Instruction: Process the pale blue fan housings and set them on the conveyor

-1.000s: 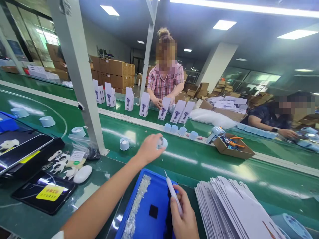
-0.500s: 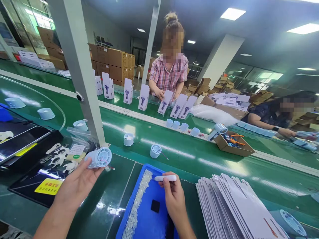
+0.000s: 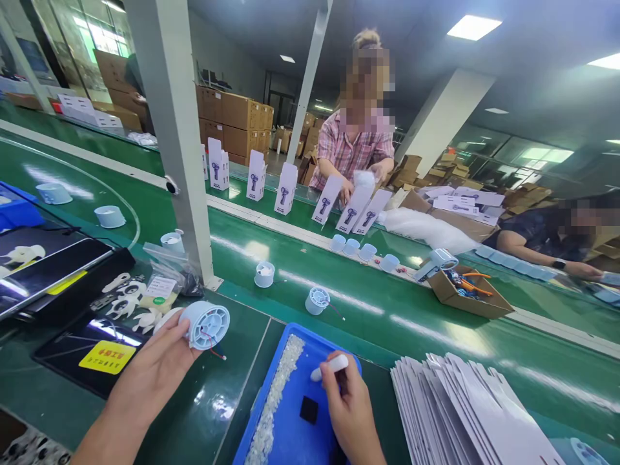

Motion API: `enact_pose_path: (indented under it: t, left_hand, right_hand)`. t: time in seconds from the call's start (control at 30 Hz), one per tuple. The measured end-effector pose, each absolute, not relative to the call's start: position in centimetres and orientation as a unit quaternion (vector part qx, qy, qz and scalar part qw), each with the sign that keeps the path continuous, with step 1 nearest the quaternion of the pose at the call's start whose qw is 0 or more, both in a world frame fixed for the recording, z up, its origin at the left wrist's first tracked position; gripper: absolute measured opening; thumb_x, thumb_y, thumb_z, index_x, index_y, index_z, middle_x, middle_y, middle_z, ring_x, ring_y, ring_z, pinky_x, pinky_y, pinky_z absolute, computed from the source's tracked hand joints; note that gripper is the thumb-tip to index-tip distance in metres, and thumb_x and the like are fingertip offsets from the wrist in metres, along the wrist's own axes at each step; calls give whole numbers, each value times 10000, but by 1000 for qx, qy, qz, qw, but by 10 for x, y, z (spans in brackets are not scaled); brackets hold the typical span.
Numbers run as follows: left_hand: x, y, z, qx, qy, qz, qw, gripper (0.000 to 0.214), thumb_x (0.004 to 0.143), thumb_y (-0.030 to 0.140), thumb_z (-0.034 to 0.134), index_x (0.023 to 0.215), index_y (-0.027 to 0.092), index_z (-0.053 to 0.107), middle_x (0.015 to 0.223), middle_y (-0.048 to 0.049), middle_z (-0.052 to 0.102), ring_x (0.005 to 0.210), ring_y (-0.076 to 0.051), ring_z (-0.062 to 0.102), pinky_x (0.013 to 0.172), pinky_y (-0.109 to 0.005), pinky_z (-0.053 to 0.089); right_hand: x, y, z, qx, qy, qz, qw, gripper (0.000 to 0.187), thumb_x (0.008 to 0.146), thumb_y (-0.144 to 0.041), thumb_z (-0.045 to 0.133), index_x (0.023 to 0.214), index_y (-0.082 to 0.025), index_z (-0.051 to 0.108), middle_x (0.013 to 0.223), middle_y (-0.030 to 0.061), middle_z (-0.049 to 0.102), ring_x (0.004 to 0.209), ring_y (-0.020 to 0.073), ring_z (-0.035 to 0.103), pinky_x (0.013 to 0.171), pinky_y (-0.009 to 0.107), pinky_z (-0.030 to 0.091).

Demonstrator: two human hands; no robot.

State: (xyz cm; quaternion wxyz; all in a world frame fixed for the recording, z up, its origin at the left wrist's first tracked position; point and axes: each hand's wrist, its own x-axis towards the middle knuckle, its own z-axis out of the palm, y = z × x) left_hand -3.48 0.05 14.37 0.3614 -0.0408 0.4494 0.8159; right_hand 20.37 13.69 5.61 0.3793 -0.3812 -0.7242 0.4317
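Observation:
My left hand point(image 3: 155, 371) grips a round pale-blue fan part point(image 3: 206, 325) with thin red and black wires hanging from it, held over the green bench at the lower left. My right hand point(image 3: 349, 407) is closed on a slim white pen-like tool point(image 3: 329, 367) above a blue tray point(image 3: 290, 426). The tray holds a strip of small clear bits point(image 3: 278, 397) and a black square point(image 3: 309, 409). Another pale-blue fan part point(image 3: 317, 300) stands on the green conveyor belt point(image 3: 368, 316) just beyond the tray.
A stack of flat white cartons point(image 3: 465, 413) lies at the right. A grey post point(image 3: 179, 135) rises at the left, with a black tablet point(image 3: 53, 271) and a plastic bag point(image 3: 162, 278) beside it. Across the belt a person point(image 3: 358, 142) handles white boxes point(image 3: 329, 197); an open cardboard box point(image 3: 469, 294) stands right.
My left hand let go of one fan part on the belt, then drew back to the lower left holding another. My right hand turned the white tool lower over the tray.

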Motion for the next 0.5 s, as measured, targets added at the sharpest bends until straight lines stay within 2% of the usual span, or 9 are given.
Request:
enact_pose_path:
  t: [0.07,0.17,0.27,0.5]
  left_hand:
    - [-33,1,142,-62,453,810,366,259,853,-31,513,868,138,709,913,-75,744,774,-194,719,624,-277,642]
    - [-30,2,136,-96,460,807,357,281,858,-52,490,880,142,692,895,-65,743,744,-174,720,591,-244,631]
    - [-28,3,131,-96,460,813,343,271,835,-56,527,883,161,682,900,-46,744,735,-166,722,604,-225,627]
    - [-24,4,129,-32,447,818,360,278,644,-53,706,815,166,681,833,-14,740,724,-191,713,630,-218,623]
  right_hand:
    - [209,144,57,-412,-715,406,393,334,898,-536,547,835,-210,578,720,11,596,653,182,580,627,289,464]
    - [218,158,52,-476,-664,352,456,401,901,-596,493,938,-201,553,808,35,599,741,202,582,682,317,466]
    - [223,166,45,-502,-639,340,474,428,920,-615,436,979,-198,515,800,28,571,718,196,565,645,315,460]
    - [220,166,39,-495,-642,338,477,461,913,-635,427,969,-189,532,749,9,557,676,184,552,637,316,462]
